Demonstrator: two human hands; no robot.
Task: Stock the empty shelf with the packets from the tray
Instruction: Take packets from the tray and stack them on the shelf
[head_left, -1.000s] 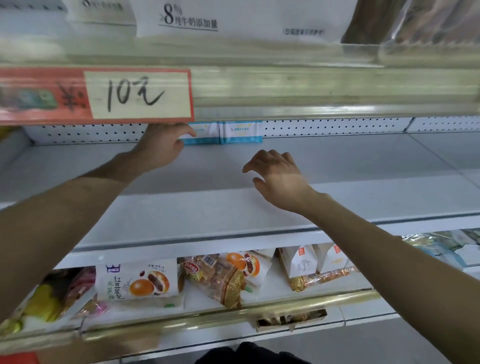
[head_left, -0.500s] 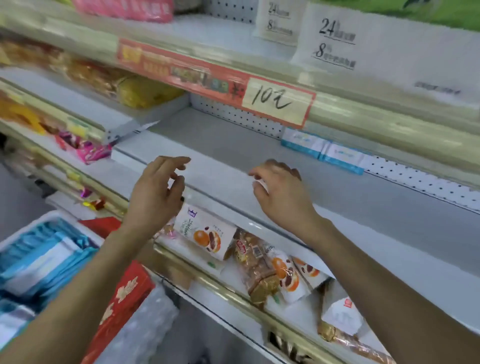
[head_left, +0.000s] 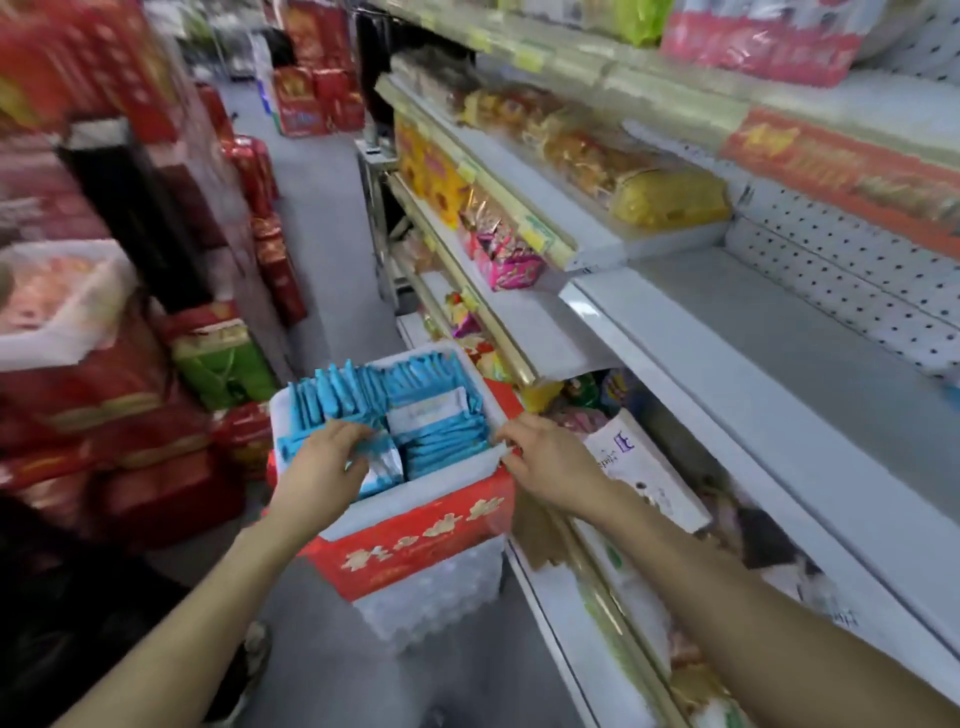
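A white foam tray (head_left: 415, 493) packed with upright blue packets (head_left: 441, 384) stands on a red box (head_left: 415, 540) in the aisle, low in the middle of the view. My left hand (head_left: 322, 460) reaches into the tray's near left part, fingers curled down among the packets and gripping one with a white face (head_left: 387, 465). My right hand (head_left: 545, 457) is at the tray's right rim, its bent fingertips pinching the white edge. The empty grey shelf (head_left: 753, 353) runs along the right, above and beyond my right arm.
Snack packets fill the lower shelf (head_left: 623, 457) under my right arm and the shelves further along (head_left: 519, 249). Stacks of red gift boxes (head_left: 104, 415) line the left of the aisle. A grey floor strip (head_left: 322, 249) runs between them.
My view has swung left and down from the empty shelf to the tray. Both hands have left the shelf edge and dropped to the tray, the left into the packets, the right onto its rim.
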